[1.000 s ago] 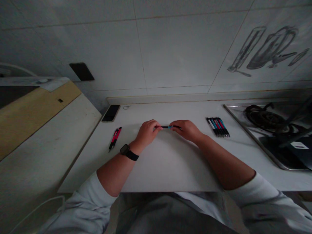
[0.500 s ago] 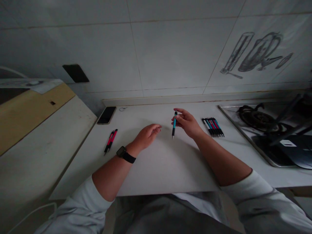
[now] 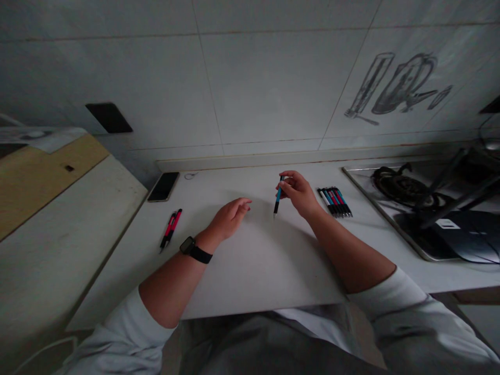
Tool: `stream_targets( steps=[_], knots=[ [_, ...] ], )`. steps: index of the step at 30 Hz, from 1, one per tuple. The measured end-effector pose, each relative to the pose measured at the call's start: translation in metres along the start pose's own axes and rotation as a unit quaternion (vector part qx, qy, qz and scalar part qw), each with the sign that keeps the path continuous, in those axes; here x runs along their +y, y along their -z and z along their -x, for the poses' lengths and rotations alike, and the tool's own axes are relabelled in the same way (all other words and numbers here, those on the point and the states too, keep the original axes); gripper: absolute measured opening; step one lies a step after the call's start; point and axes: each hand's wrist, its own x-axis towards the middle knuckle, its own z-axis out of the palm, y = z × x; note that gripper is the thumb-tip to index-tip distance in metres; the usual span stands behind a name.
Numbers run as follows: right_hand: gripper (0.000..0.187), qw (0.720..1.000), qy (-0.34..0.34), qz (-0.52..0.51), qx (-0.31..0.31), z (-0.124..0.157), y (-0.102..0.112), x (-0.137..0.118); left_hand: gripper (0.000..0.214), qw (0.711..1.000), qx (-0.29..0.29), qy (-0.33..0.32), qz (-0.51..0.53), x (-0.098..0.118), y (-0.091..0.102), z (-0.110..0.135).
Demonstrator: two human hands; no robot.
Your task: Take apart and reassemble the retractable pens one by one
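Note:
My right hand (image 3: 300, 194) pinches a blue and black pen (image 3: 278, 198), its metal tip pointing down above the white counter (image 3: 258, 271). To the left, my left hand (image 3: 230, 219) rests near the counter with its fingers loosely stretched out and nothing visible in it. Right of my right hand lies a neat row of several pens (image 3: 335, 202) in white, blue and red with black grips. Two red and black pens (image 3: 171, 229) lie side by side beyond my left wrist, which wears a black watch (image 3: 188, 245).
At the back left of the counter lies a phone (image 3: 164, 186), with a small loop (image 3: 189, 176) beside it. A gas stove (image 3: 406, 187) stands on the right with a dark flat device (image 3: 461, 234) on it. A pale cabinet (image 3: 78, 224) borders the left side.
The view has shifted slightly, moving the scene a little left. The blue pen is still in my right hand, tilted a bit more; my left hand looks much the same.

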Motion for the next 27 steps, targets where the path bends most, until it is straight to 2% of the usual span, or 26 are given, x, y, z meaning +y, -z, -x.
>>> stream_targets(
  steps=[8,16,21,27],
  knots=[
    [0.049,0.996,0.044,0.020,0.077,-0.010,0.023,-0.012,0.044,1.000,-0.009,-0.001,-0.008,0.003,0.000,0.001],
    [0.047,0.979,0.068,0.073,0.178,-0.024,0.080,-0.029,0.042,1.000,-0.014,-0.008,0.000,0.000,0.000,0.001],
    [0.047,0.966,0.051,0.122,0.221,-0.029,0.114,-0.033,0.042,1.000,-0.016,-0.010,-0.004,-0.002,0.000,0.002],
    [0.052,0.960,-0.012,0.152,0.234,-0.029,0.139,-0.023,0.043,1.000,-0.022,-0.009,-0.010,-0.006,0.000,0.002]
  ],
)
